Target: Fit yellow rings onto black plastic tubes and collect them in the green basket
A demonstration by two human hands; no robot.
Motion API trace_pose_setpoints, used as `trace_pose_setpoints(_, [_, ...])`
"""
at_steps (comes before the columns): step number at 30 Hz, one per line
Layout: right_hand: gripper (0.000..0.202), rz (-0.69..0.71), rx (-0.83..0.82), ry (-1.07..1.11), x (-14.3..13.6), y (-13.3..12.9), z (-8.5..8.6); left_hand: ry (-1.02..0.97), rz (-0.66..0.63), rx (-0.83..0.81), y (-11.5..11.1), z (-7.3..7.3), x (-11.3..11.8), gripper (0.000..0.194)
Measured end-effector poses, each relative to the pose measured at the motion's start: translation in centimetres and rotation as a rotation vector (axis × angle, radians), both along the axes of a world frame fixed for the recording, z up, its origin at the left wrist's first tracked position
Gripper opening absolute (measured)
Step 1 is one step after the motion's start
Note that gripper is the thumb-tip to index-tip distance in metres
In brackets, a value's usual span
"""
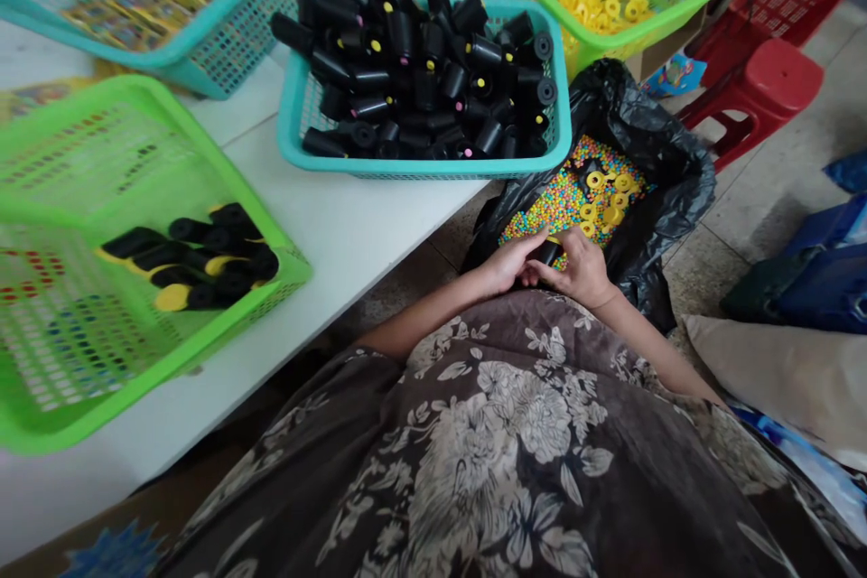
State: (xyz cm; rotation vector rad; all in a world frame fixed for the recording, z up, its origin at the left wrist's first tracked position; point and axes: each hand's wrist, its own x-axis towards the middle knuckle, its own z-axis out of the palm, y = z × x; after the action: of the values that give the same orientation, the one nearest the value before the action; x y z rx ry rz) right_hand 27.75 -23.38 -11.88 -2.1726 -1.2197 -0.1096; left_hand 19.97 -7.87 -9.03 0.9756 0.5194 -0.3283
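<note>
My left hand (509, 265) and my right hand (581, 267) meet in front of my lap, both closed on one short black plastic tube (545, 254). A yellow ring or cap shows at the tube's top, under my fingertips; the fingers hide much of the rest. Right behind the hands, a black plastic bag (684, 164) lies open, filled with small multicoloured beads (538, 206). Several yellow rings (613, 215) rest on the beads. On the table, a turquoise basket (420, 166) is heaped with black tubes (425, 90), some showing yellow or pink dots.
At left, a green basket (145, 99) holds several black tubes with yellow ends (203, 262). Another turquoise basket (203, 77) contains yellow packaged pieces. Yellow rings fill a lime basket (667, 23) at the back. A red stool (778, 86) stands right of the bag.
</note>
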Motion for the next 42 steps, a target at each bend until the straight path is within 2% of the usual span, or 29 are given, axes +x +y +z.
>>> trace_pose_setpoints(3, [0.052, -0.030, -0.009, -0.048, 0.1, 0.0, -0.1, -0.097, 0.038, 0.022, 0.0, -0.1, -0.4, 0.029])
trace_pose_setpoints(7, [0.050, -0.003, 0.043, -0.040, -0.1, 0.5, 0.2, -0.137, 0.103, 0.000, 0.2, 0.1, -0.5, 0.022])
trace_pose_setpoints(11, [0.053, -0.016, 0.142, 0.030, -0.4, 0.7, 0.7, -0.245, 0.172, -0.050, 0.5, 0.2, -0.7, 0.031])
trace_pose_setpoints(14, [0.050, -0.052, 0.155, 0.009, -0.4, 0.6, 1.0, -0.320, 0.157, -0.068, 0.6, 0.0, -0.8, 0.038])
trace_pose_setpoints(17, [0.045, -0.050, 0.174, -0.054, -0.5, 0.5, 1.2, -0.324, 0.141, -0.069, 0.5, -0.3, -0.8, 0.037])
trace_pose_setpoints(23, [0.036, 0.029, 0.212, -0.213, -1.0, 0.5, 1.4, -0.276, 0.102, -0.011, 0.0, -0.2, -1.0, 0.023])
trace_pose_setpoints(27, [0.038, 0.075, 0.183, -0.176, -1.1, 0.8, 1.8, -0.248, 0.102, 0.054, 0.2, 0.5, -1.6, 0.022])
trace_pose_setpoints(29, [0.038, 0.145, 0.184, -0.131, -1.2, 1.3, 2.6, -0.254, 0.118, 0.080, 0.7, 1.1, -2.4, 0.025])
trace_pose_setpoints(31, [0.038, 0.269, 0.193, -0.094, -1.2, 2.0, 4.1, -0.300, 0.159, 0.115, 1.5, 2.0, -3.7, 0.029])
trace_pose_setpoints(33, [0.038, 0.407, 0.195, -0.072, -1.2, 3.1, 6.2, -0.379, 0.228, 0.186, 2.7, 3.1, -5.3, 0.033])
trace_pose_setpoints(35, [0.035, 0.458, 0.210, -0.093, -0.6, 4.7, 8.7, -0.460, 0.317, 0.294, 4.1, 4.4, -7.1, 0.036])
trace_pose_setpoints(38, [0.026, 0.311, 0.220, -0.183, 1.9, 8.0, 11.6, -0.581, 0.466, 0.518, 6.3, 5.9, -9.5, 0.039])
trace_pose_setpoints(40, [0.027, 0.195, 0.162, -0.222, 4.6, 10.8, 12.3, -0.678, 0.564, 0.719, 7.5, 6.4, -10.8, 0.039])
trace_pose_setpoints(42, [0.029, 0.153, 0.071, -0.217, 7.4, 13.5, 12.2, -0.761, 0.655, 0.963, 8.4, 6.7, -11.9, 0.036])
